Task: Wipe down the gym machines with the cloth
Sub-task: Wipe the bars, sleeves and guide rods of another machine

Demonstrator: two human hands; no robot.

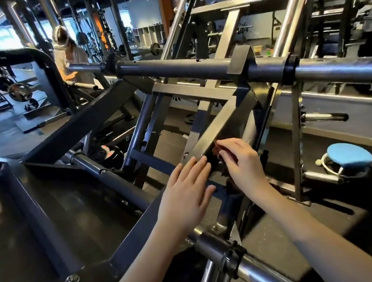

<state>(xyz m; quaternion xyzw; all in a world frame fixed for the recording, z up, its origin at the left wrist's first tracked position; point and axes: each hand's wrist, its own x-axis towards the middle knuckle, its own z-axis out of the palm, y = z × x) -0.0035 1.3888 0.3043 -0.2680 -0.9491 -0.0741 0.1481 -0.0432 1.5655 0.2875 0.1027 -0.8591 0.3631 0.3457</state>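
Head view: a slanted square beam (220,124) of the machine (125,111) runs from lower left, near the hands, up to the right, where it meets a long round bar (191,66) crossing the frame. The cloth (219,150), dark reddish, sits bunched at the beam's lower end, mostly hidden; its long axis cannot be told. The right hand (242,164) lies over it, fingers curled and pressing it against the beam, so the cloth shows only past the fingertips, up and to the left of the hand. The left hand (186,191) is flat, fingers spread loosely, its fingertips touching the beam's lower end just left of the cloth. A blue-topped stool (349,156) stands on the floor to the right.
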